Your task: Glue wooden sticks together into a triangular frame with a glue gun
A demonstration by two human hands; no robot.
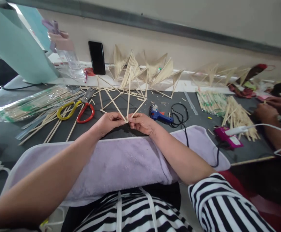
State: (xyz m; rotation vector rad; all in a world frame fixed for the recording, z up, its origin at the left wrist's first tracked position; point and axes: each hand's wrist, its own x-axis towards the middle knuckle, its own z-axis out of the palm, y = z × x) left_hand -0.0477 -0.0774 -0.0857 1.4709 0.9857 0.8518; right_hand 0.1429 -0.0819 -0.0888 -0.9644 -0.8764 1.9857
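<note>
Both my hands pinch the near corner of a wooden stick frame [129, 93], built of thin pale sticks joined at points. My left hand [110, 123] grips the joint from the left, fingers pressed together. From the right, my right hand [141, 123] holds the same corner between thumb and fingers. Several sticks fan out from this joint, away from me. To the right of my right hand lies a blue glue gun [161, 116] with a black cord. Left of my left hand are scissors [84, 108] with one yellow and one red handle loop.
Stick models [133, 67] stand along the wall, beside a black phone [97, 58] and a bottle [66, 48]. Bagged sticks [39, 101] lie left, loose sticks [238, 114] right. A magenta power adapter [228, 137] sits near a co-worker's hands [273, 108]. A purple towel [128, 161] covers the front edge.
</note>
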